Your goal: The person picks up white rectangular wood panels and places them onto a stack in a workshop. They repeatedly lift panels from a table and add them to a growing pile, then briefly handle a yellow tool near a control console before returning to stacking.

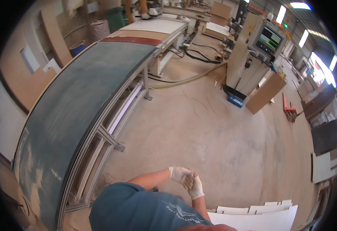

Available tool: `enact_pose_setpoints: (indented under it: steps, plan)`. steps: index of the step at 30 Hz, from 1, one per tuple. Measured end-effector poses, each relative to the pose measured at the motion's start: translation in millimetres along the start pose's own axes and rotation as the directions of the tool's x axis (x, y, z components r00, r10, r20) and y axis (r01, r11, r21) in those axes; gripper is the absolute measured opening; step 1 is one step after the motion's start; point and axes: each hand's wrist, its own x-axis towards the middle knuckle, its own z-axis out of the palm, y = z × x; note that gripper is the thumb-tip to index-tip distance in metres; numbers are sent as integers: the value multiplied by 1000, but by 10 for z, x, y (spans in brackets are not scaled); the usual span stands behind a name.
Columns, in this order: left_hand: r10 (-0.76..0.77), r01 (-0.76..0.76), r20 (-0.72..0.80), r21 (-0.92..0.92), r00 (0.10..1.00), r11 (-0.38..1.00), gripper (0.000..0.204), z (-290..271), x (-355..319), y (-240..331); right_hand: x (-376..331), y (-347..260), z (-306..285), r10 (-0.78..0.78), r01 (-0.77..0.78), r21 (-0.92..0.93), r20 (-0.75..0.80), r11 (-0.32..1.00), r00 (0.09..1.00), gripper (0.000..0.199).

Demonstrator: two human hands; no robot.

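Low in the frame, a little right of center, the left hand (180, 175) and the right hand (195, 188) meet in front of the person's dark teal shirt (137, 210). Each wears a pale knitted work glove: the left glove (175, 173) has its cuff toward the left of the frame, and the right glove (196, 192) has its cuff toward the bottom edge. The gloves lie directly on the hands and touch where the curled fingers come together. Pinkish skin seems to show at the fingertips, though the hands are small here, and I cannot tell whether either one is clamped on the other's glove.

Nearest them, at the lower right, are stacked white panels (253, 221), well below the gloves. A long table (80, 88) with a dark green top and metal frame fills the left side. At the upper right stands a control cabinet (245, 54) with a lit screen (269, 39); a blue box (235, 101) and a brown board (266, 92) are by its base on the floor (214, 142).
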Motion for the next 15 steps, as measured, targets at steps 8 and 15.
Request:
enact_pose_setpoints:
  steps: [8,15]
  plan:
    - [-73,50,-771,-53,633,997,41,-875,676,1152,1278,-680,-660,45,-40,-65,77,997,996,37]
    - [92,-13,-649,125,755,992,50,-935,1541,3023,2739,-2100,-1808,-33,-236,-443,-518,865,855,35]
